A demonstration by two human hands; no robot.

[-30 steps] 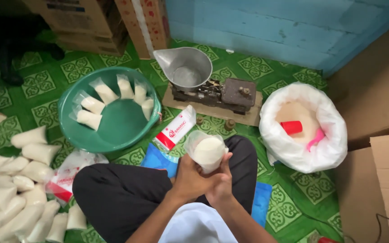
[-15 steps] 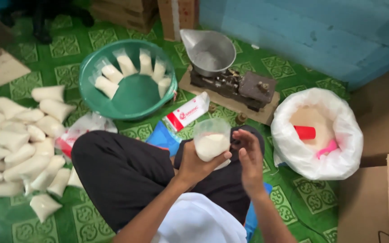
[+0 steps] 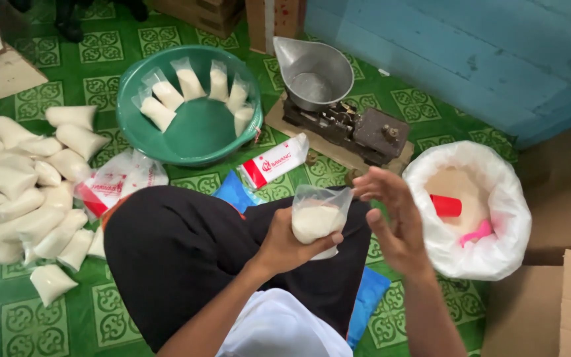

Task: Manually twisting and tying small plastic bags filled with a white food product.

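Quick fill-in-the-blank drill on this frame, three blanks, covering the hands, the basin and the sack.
1. The left hand grips a small clear bag of white grains, while the right hand is ____ beside it.
2. The green basin holds ____ filled bags along its far wall.
3. In the white sack lie a red cup and a ____ scoop.

Missing words: open; six; pink

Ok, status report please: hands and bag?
Left hand grips small bag of white grains. Right hand open beside it, apart. Nothing between them.
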